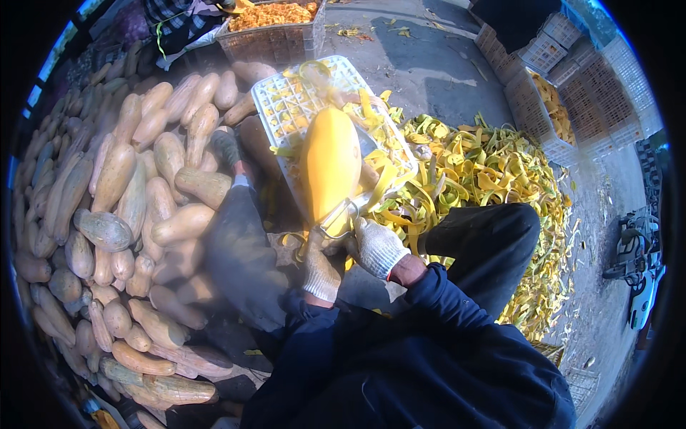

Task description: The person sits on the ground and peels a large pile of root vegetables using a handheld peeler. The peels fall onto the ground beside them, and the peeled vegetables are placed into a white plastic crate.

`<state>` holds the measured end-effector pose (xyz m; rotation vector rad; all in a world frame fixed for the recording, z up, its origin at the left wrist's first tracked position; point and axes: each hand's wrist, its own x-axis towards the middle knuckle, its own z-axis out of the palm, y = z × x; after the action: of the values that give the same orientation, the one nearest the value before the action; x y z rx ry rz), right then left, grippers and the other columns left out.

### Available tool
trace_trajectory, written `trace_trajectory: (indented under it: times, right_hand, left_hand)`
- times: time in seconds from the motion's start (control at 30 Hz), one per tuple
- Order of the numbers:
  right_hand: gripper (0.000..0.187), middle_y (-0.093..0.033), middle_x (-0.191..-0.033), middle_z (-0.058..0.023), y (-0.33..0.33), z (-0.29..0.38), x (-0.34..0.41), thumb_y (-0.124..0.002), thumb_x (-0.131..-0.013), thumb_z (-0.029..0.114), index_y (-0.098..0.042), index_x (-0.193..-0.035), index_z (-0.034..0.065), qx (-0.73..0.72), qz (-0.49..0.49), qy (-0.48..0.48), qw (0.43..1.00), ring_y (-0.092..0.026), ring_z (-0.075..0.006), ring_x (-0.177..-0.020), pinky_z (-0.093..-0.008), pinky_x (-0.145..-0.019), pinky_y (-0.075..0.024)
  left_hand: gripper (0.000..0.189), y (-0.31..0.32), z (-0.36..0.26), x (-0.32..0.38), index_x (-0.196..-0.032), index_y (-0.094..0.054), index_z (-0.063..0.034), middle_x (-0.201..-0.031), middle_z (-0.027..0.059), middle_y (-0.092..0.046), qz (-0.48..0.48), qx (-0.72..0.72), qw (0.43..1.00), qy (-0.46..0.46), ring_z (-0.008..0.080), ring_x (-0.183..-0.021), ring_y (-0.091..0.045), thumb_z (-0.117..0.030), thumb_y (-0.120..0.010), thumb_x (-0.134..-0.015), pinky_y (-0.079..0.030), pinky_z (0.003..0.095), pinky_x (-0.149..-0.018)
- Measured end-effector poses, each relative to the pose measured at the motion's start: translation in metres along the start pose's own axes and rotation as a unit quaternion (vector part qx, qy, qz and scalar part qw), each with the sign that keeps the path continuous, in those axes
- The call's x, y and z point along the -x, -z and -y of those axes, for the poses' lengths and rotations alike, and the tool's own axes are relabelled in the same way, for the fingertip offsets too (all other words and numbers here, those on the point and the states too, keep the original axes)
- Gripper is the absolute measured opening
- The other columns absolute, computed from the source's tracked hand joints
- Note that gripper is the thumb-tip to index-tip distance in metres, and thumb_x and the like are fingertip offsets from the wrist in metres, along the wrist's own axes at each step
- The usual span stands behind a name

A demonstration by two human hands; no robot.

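Observation:
A long peeled pumpkin point(331, 161), smooth and yellow-orange, lies lengthwise on an upturned white plastic crate point(278, 107) before me. My left hand point(320, 263), in a knitted glove, grips the pumpkin's near end. In my gloved right hand point(375, 244) is a metal-framed peeler point(337, 217), which rests across the pumpkin close to that end. The fingers of both hands are partly hidden. Strips of yellow peel point(383, 174) lie over the crate's right side.
Unpeeled pumpkins point(115, 171) are heaped at left. A pile of peel point(482, 166) spreads on the right, beside my knee. A crate of orange pieces point(273, 37) stands beyond, near a partly visible person in checked clothing point(171, 16). Stacked crates point(595, 91) stand at upper right.

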<state>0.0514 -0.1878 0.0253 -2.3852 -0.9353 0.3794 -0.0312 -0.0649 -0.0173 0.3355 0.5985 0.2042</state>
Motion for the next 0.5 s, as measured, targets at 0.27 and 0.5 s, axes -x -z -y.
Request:
trace_trajectory:
  times: [0.27, 0.5]
  right_hand:
    - [0.030, -0.068, -0.087, -0.0313, 0.053, -0.019, -0.080, -0.061, -0.101, 0.022, -0.064, -0.107, -0.0076, -0.058, -0.060, -0.020, 0.996, -0.069, -0.0498, -0.087, -0.0536, -0.078, -0.0560]
    - [0.029, -0.077, -0.106, -0.0249, 0.088, -0.030, -0.236, -0.061, -0.099, 0.020, -0.082, -0.111, 0.0039, 0.139, 0.092, 0.055, 0.985, -0.075, -0.0408, -0.097, -0.0451, -0.086, -0.0597]
  left_hand:
    - [0.057, 0.021, 0.005, -0.018, -0.139, -0.059, -0.0043, -0.134, 0.0145, -0.067, 0.016, 0.134, 0.991, -0.001, 0.0355, -0.124, -0.065, -0.049, -0.061, -0.104, -0.054, 0.0544, -0.110]
    - [0.055, 0.041, 0.014, -0.030, -0.143, -0.056, -0.0027, -0.137, 0.0181, -0.066, 0.036, 0.212, 0.975, 0.057, 0.0410, -0.122, -0.067, -0.043, -0.057, -0.106, -0.060, 0.0585, -0.103]
